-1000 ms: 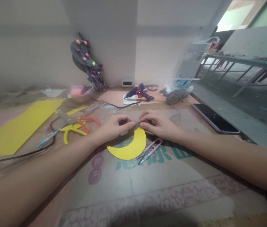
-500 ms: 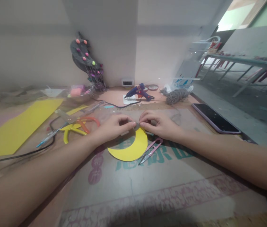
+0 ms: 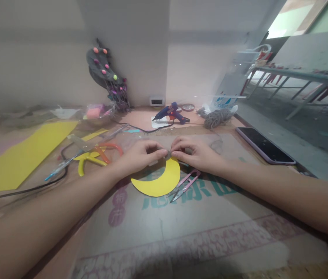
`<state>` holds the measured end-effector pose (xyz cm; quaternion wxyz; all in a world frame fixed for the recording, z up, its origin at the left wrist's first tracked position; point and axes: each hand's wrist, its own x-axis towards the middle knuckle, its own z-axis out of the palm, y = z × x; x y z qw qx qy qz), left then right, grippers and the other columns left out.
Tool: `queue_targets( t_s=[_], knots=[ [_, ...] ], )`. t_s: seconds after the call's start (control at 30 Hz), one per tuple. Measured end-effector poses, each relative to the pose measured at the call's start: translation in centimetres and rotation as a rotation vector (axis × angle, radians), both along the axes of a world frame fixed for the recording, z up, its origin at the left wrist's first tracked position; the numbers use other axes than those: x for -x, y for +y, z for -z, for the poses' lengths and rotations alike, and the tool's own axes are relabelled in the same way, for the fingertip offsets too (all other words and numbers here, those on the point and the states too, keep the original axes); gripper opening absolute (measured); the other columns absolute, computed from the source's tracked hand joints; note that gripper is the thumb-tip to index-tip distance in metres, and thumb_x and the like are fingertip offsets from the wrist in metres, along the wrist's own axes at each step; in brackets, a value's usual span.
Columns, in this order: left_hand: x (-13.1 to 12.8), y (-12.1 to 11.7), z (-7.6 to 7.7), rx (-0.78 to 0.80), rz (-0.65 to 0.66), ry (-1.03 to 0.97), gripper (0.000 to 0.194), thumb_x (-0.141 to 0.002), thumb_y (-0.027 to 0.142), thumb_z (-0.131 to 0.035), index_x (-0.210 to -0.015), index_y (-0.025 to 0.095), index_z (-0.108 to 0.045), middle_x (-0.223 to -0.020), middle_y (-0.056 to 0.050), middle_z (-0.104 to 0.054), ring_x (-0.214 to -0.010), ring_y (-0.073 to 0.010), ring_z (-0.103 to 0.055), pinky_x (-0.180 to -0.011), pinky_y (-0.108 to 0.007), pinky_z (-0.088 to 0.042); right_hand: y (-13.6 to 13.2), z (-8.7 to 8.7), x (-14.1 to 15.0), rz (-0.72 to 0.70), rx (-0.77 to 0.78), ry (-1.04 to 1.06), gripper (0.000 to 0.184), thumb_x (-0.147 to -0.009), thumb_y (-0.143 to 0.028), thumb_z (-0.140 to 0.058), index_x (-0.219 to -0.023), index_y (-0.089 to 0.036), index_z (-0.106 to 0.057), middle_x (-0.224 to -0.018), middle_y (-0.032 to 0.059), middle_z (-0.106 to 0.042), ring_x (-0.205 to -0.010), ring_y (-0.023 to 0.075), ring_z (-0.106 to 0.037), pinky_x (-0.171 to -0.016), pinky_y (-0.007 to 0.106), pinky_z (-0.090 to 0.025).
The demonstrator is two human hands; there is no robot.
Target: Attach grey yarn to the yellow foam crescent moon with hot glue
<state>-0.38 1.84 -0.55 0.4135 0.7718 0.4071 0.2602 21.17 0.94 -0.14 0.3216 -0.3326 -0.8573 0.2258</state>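
Note:
A yellow crescent [image 3: 159, 186], seemingly card or foam sheet, lies tilted over the cardboard with its upper tip between my hands. Grey yarn [image 3: 169, 154] covers that tip. My left hand [image 3: 148, 155] is closed, thumb and fingertips pinched at the tip's left side. On the other side my right hand [image 3: 193, 153] pinches at the yarn-covered tip; what exactly lies between its fingers is mostly hidden. Just right of the crescent rest pink thread snips [image 3: 184, 186]. A ball of grey yarn [image 3: 218, 117] sits farther back, a loose strand trailing toward my right hand.
Behind my hands lies a blue glue gun [image 3: 171, 113] with its cord. Orange-handled scissors [image 3: 114, 146], yellow-handled pliers [image 3: 90, 159] and a yellow sheet [image 3: 30, 155] are at left. A phone [image 3: 265, 145] lies at right. A decorated grey crescent [image 3: 101, 68] leans on the wall.
The yellow crescent shifted slightly right and down, then back left. Both hands stay pinched at its tip, almost in the same place.

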Motion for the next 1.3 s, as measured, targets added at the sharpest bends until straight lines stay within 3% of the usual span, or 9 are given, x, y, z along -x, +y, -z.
queue_targets(
  t_s=[0.5,0.87,1.17,1.3],
  knots=[
    [-0.13,0.06,-0.15,-0.05,-0.01,0.048,0.028,-0.082,0.042,-0.058,-0.084,0.015,-0.067,-0.073,-0.003,-0.067,-0.064,-0.014,-0.059,-0.058,-0.023,-0.044,-0.28,-0.31,0.08,0.001,0.006,-0.013,0.017,-0.09,-0.024,-0.053,-0.078,-0.018,-0.063,-0.088,0.0047,-0.063,-0.083,0.0158,-0.059,-0.077,0.03,-0.046],
    [-0.21,-0.07,-0.16,-0.075,0.007,0.05,0.033,-0.081,0.046,-0.058,-0.084,0.015,-0.069,-0.076,-0.003,-0.068,-0.068,-0.0151,-0.059,-0.059,-0.023,-0.044,-0.02,0.03,0.1,0.046,0.027,-0.01,0.01,-0.085,-0.025,-0.06,-0.081,-0.018,-0.065,-0.087,0.0039,-0.064,-0.077,0.015,-0.059,-0.072,0.03,-0.046],
    [-0.18,-0.01,0.01,-0.084,0.011,0.077,0.034,-0.082,0.048,-0.057,-0.085,0.016,-0.068,-0.074,-0.002,-0.067,-0.065,-0.0141,-0.058,-0.057,-0.022,-0.042,-0.25,-0.18,0.22,0.019,0.013,-0.028,0.017,-0.088,-0.026,-0.056,-0.076,-0.018,-0.065,-0.085,0.0042,-0.064,-0.08,0.0157,-0.061,-0.074,0.03,-0.047],
    [-0.16,-0.03,0.0,-0.071,-0.006,0.055,0.032,-0.083,0.046,-0.056,-0.084,0.016,-0.066,-0.069,-0.001,-0.064,-0.062,-0.0135,-0.056,-0.055,-0.022,-0.041,-0.14,0.04,0.01,0.083,-0.043,-0.004,0.019,-0.092,-0.027,-0.05,-0.093,-0.018,-0.067,-0.093,0.0055,-0.066,-0.086,0.017,-0.061,-0.077,0.031,-0.048]
  ],
)
